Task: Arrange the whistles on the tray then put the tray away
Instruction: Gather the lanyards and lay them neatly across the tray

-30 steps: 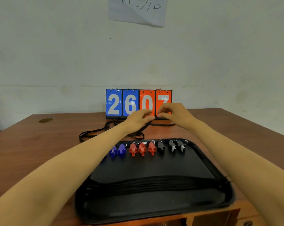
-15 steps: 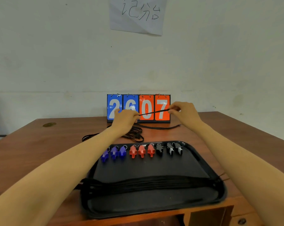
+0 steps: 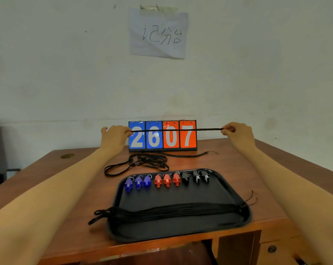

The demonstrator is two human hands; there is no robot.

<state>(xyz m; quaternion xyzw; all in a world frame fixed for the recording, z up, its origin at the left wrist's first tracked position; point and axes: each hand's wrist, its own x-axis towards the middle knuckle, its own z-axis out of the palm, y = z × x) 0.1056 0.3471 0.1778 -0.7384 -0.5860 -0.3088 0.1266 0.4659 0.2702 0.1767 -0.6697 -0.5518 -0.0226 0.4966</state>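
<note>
A black tray [image 3: 227, 186] lies on the wooden table near its front edge. Along the tray's far side stand three blue whistles [image 3: 138, 182], three red whistles [image 3: 167, 180] and three black whistles [image 3: 195, 176] in a row. A bundle of straightened black lanyards [image 3: 173, 210] lies across the tray's near half. My left hand [image 3: 114, 137] and my right hand [image 3: 238, 133] each pinch an end of one black lanyard [image 3: 176, 130], stretched taut and level in the air in front of the scoreboard.
A flip scoreboard [image 3: 162, 135] reading 2607 stands at the back of the table [image 3: 47, 180]. A tangle of loose black lanyards [image 3: 142, 162] lies between it and the tray. A paper note [image 3: 158, 33] hangs on the wall.
Both hands rose from the tangle near the scoreboard and moved apart, pulling one lanyard out straight between them. The view tilted upward.
</note>
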